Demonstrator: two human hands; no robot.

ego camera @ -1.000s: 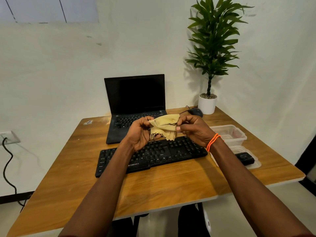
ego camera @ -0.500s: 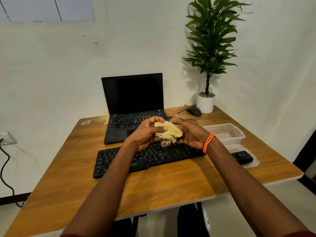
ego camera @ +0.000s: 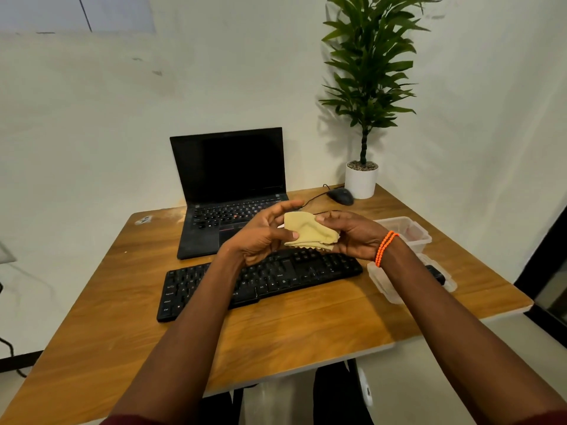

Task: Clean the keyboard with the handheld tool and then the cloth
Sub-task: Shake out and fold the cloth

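A black keyboard (ego camera: pixel 276 277) lies across the middle of the wooden table (ego camera: pixel 306 326). Above its back edge both hands hold a folded tan cloth (ego camera: pixel 310 231) in the air. My left hand (ego camera: pixel 260 237) pinches the cloth's left side between thumb and fingers. My right hand (ego camera: pixel 352 234), with orange bead bands at the wrist, grips its right side. A small black handheld tool (ego camera: pixel 435 274) lies on a clear plastic lid (ego camera: pixel 383 286) at the right, partly hidden by my right forearm.
An open black laptop (ego camera: pixel 227 194) stands behind the keyboard. A black mouse (ego camera: pixel 340 196) and a potted plant (ego camera: pixel 362 182) sit at the back right corner. A clear plastic box (ego camera: pixel 408 233) stands right of my right hand. A wall socket with a cable is at the far left.
The cloth has gone from spread out between the hands to bunched and then folded flatter. Both hands have stayed above the keyboard's back edge.
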